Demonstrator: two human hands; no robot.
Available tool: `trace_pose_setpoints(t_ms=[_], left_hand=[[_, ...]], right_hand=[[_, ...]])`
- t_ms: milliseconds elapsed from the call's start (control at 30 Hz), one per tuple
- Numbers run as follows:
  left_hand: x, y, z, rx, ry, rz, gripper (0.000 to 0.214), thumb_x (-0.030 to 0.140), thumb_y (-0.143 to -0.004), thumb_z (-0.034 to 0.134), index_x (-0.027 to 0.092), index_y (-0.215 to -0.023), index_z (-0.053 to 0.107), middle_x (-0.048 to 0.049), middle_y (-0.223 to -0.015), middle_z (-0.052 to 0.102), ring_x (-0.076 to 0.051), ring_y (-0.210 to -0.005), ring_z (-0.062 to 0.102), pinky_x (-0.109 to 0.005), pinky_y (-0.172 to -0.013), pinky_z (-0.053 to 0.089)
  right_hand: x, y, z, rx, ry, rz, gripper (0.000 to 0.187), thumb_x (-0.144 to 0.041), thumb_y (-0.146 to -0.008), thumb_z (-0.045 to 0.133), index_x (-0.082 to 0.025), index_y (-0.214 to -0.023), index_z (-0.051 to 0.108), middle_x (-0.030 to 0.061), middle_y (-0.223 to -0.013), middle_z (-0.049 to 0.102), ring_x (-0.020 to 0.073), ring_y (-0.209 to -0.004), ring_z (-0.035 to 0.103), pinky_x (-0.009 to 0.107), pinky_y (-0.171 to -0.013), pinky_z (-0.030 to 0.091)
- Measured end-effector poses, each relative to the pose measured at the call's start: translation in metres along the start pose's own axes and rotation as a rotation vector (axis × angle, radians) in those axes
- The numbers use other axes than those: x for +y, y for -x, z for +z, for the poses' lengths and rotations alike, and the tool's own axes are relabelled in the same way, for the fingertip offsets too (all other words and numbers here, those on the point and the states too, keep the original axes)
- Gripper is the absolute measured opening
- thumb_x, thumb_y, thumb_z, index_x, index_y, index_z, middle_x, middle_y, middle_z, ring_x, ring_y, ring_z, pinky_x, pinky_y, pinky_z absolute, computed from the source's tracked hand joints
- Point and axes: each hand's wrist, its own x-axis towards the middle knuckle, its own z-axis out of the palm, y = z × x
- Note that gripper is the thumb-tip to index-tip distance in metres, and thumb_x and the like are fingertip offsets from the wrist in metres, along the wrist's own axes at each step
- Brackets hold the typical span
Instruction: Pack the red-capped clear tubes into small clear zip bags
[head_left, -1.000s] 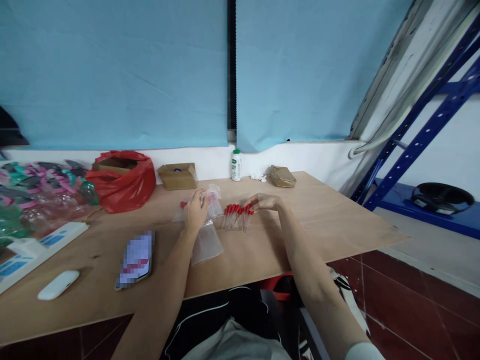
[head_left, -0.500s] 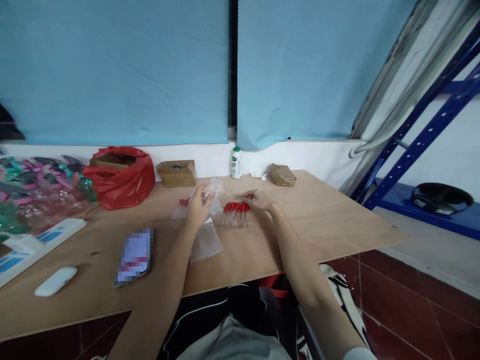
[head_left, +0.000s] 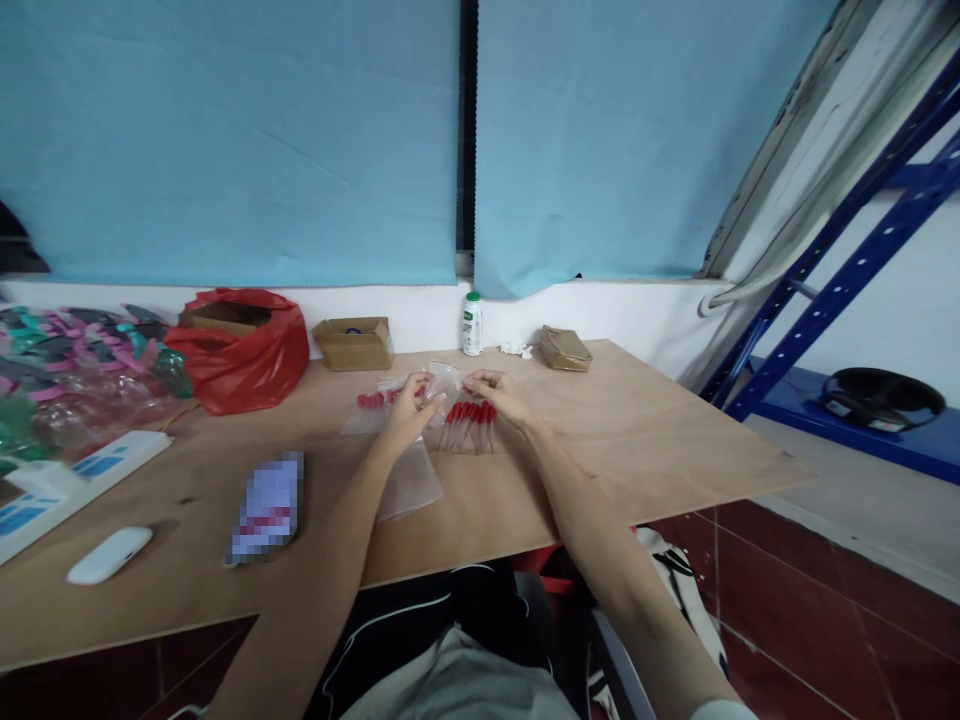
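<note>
My left hand (head_left: 409, 407) is closed on a clear plastic bag (head_left: 446, 380), raised just above the table. From the other side, my right hand (head_left: 501, 394) pinches the bag's right edge between thumb and fingers. Just below the hands lies a row of several thin items with red handles (head_left: 471, 412) and slender pale shafts pointing toward me. More red-ended items (head_left: 369, 401) lie on or in clear plastic left of my left hand; which of the two I cannot tell. A flat clear bag (head_left: 411, 482) rests beside my left forearm.
A phone (head_left: 266, 508), a white oval case (head_left: 110, 555) and a power strip (head_left: 90, 475) lie at left. Behind them are a red bag (head_left: 247, 370) and spray bottles (head_left: 90, 390). An open carton (head_left: 354, 347), a white bottle (head_left: 472, 328) and a brown package (head_left: 565, 349) line the wall.
My right hand has moved left from the row of red-handled items to the clear bag and grips its edge. My left hand has shifted slightly right with the bag.
</note>
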Motion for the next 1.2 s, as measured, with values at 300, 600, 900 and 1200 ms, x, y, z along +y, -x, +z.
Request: trace_pose_setpoints(t_ms=[300, 600, 900, 1200], left_hand=[[0.015, -0.002, -0.007, 0.149, -0.003, -0.063, 0.046, 0.052, -0.068, 0.088, 0.019, -0.085, 0.061, 0.0005, -0.082, 0.063, -0.013, -0.072, 0.059, -0.021, -0.062, 0.045], [0.026, 0.001, -0.008, 0.135, 0.428, -0.299, 0.051, 0.055, -0.068, 0.091, 0.020, -0.098, 0.071, -0.0051, -0.099, 0.071, -0.014, -0.078, 0.064, -0.020, -0.060, 0.046], [0.029, 0.006, -0.008, -0.034, 0.216, -0.319, 0.046, 0.050, -0.067, 0.092, 0.021, -0.098, 0.076, -0.0020, -0.084, 0.068, -0.011, -0.060, 0.055, -0.021, -0.047, 0.035], [0.018, -0.004, -0.014, 0.125, 0.134, -0.264, 0.056, 0.063, -0.065, 0.089, 0.018, -0.094, 0.073, 0.0022, -0.062, 0.061, -0.008, -0.045, 0.045, -0.022, -0.042, 0.029]], right_hand=[[0.003, -0.001, -0.005, 0.158, -0.024, -0.048, 0.031, -0.048, -0.079, 0.077, -0.019, -0.084, 0.069, 0.0005, -0.075, 0.070, 0.0142, -0.072, 0.063, 0.028, -0.075, 0.048], [-0.010, 0.005, 0.001, 0.136, -0.088, -0.018, 0.028, -0.042, -0.080, 0.076, -0.020, -0.096, 0.070, 0.0010, -0.084, 0.072, 0.0162, -0.079, 0.066, 0.029, -0.075, 0.051], [-0.017, 0.008, 0.007, 0.054, -0.087, -0.005, 0.040, -0.052, -0.074, 0.085, -0.017, -0.090, 0.076, 0.0025, -0.087, 0.073, 0.0145, -0.076, 0.061, 0.027, -0.072, 0.047], [-0.010, 0.003, 0.006, 0.221, -0.061, -0.058, 0.040, -0.058, -0.075, 0.080, -0.020, -0.083, 0.069, -0.0004, -0.077, 0.067, 0.0145, -0.072, 0.056, 0.026, -0.068, 0.046]])
